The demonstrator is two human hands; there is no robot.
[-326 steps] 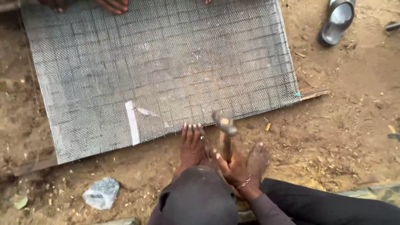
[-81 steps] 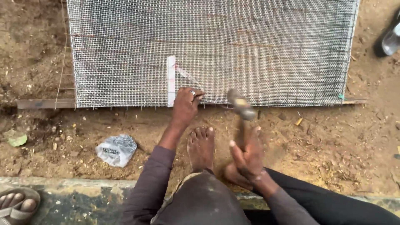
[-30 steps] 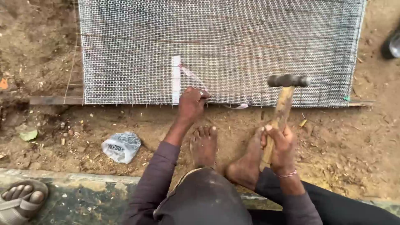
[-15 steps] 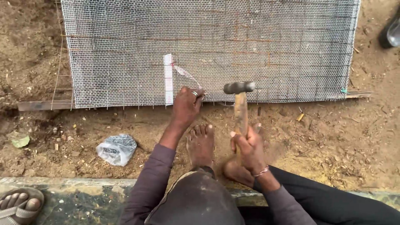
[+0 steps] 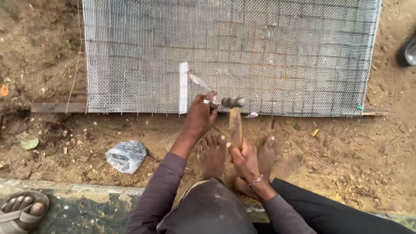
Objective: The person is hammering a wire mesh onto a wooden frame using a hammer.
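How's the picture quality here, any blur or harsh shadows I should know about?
Head view: soft, even daylight with no hard shadows or glare on the wire mesh. The hammer head looks slightly smeared, while the left hand at the mesh edge and the right hand on the handle are fairly sharp. The fine mesh weave shimmers into a greyish pattern; the plastic bag on the soil is clear.

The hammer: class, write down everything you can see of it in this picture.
The hammer has a dark metal head set crosswise on a pale wooden handle. The right hand grips the handle's lower end; the handle points away from the person. The head is down at the near edge of the wire mesh, right beside the fingers of the left hand pressed there. Whether the head touches the mesh cannot be told.
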